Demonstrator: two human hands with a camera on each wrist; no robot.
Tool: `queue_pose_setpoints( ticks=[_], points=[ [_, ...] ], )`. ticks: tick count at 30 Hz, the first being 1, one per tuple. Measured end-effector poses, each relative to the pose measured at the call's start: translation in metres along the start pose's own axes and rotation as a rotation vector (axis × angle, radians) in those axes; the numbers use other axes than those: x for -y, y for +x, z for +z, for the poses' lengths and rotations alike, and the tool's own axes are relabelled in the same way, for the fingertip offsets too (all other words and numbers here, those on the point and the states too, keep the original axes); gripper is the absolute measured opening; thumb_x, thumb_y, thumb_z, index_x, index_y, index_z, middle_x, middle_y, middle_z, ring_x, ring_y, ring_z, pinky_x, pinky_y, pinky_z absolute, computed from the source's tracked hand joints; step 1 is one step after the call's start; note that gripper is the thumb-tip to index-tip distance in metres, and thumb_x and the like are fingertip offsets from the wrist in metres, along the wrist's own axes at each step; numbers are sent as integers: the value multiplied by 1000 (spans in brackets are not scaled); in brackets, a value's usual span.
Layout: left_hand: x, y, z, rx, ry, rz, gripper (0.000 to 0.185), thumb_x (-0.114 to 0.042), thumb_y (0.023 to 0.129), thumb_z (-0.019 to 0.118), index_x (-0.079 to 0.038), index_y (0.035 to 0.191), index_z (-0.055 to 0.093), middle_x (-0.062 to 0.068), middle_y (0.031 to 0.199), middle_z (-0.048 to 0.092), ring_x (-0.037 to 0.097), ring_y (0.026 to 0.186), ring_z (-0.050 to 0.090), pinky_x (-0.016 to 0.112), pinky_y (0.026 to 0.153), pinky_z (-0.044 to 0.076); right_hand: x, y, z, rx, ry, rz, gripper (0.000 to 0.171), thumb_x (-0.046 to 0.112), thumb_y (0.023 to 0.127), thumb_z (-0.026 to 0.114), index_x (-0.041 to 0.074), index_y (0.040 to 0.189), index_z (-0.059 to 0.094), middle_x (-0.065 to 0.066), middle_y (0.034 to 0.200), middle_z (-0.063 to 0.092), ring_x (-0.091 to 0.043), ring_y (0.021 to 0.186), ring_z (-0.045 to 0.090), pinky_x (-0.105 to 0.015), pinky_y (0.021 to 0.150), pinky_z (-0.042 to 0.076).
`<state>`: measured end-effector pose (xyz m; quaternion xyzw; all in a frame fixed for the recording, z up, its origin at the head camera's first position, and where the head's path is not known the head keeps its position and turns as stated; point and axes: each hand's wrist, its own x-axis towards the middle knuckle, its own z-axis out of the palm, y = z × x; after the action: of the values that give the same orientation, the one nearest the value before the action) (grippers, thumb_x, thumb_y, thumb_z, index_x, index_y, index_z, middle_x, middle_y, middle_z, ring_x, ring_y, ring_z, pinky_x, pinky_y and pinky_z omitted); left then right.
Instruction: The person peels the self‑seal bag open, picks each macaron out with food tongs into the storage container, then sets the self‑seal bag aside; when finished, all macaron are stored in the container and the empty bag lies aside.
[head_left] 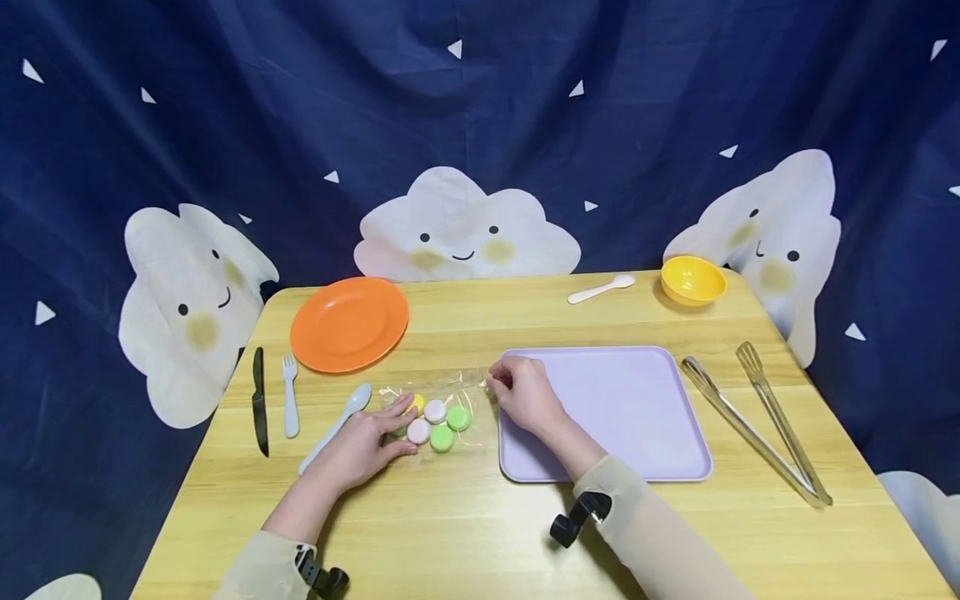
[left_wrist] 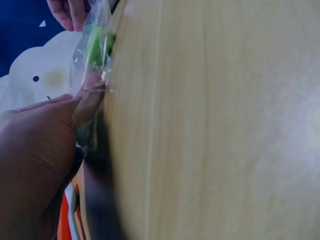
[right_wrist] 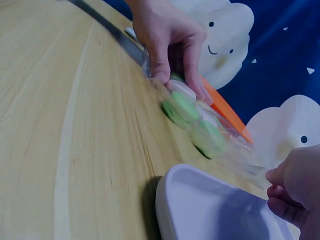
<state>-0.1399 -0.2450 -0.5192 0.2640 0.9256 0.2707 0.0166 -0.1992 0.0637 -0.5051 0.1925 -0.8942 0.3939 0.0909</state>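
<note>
A clear plastic bag (head_left: 471,390) of round macaron-like pieces in green, yellow and pale pink lies on the table left of the lilac tray (head_left: 660,467). My left hand (head_left: 363,442) holds the bag's left part, thumb on the near side and fingers over the far side. At the bag's right end, my right hand (head_left: 528,400) pinches the edge between thumb and fingers, above the tray's left side. In the right wrist view, green macarons (right_wrist: 182,109) show through the film between both hands. Part of the yellow piece (head_left: 415,403) is hidden by the left fingers.
Left of the bag are a pale blue spoon (head_left: 358,398), a light fork (head_left: 290,400) and a black knife (head_left: 259,400). An orange plate (head_left: 348,325) sits behind. Metal tongs (head_left: 757,442) lie right of the tray; a small spoon (head_left: 600,289) and yellow bowl (head_left: 693,283) are farther back.
</note>
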Motion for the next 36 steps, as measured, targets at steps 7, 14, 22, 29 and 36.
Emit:
queue_pose_setpoints(
  ticks=[7, 14, 22, 29, 36],
  points=[
    [3, 0, -5, 26, 21, -13, 64, -32, 89, 86, -8, 144, 64, 9, 157, 50, 26, 143, 49, 49, 111, 46, 6, 3, -11, 253, -229, -335, 27, 13, 91, 85, 3, 114, 76, -10, 119, 74, -27, 114, 68, -45, 106, 51],
    [4, 2, -8, 54, 7, -13, 66, -34, 90, 85, -7, 146, 62, 11, 158, 48, 29, 144, 48, 50, 112, 45, 6, 4, -12, 554, -359, -285, 67, 46, 91, 83, 2, 139, 65, -14, 143, 64, -29, 136, 57, -57, 116, 38],
    [2, 1, -17, 41, 16, -53, 64, -38, 95, 81, -8, 148, 62, 10, 160, 48, 31, 145, 47, 53, 114, 43, 2, 0, -12, 614, -344, -233, 94, 61, 87, 81, 2, 154, 52, -12, 160, 48, -29, 150, 41, -65, 124, 18],
    [2, 4, -20, 8, 108, 9, 51, -31, 101, 75, -5, 144, 65, 14, 152, 56, 31, 140, 54, 54, 113, 45, 2, -1, -11, 612, -394, -246, 99, 61, 87, 81, 1, 157, 47, -14, 166, 38, -29, 154, 33, -65, 124, 18],
    [-2, 6, -18, -81, 172, 48, 29, -21, 96, 81, -8, 122, 80, 9, 132, 72, 28, 121, 69, 54, 103, 54, 1, -2, -9, 620, -403, -233, 100, 61, 87, 80, 0, 158, 44, -14, 168, 36, -29, 155, 31, -65, 124, 18]
  ],
)
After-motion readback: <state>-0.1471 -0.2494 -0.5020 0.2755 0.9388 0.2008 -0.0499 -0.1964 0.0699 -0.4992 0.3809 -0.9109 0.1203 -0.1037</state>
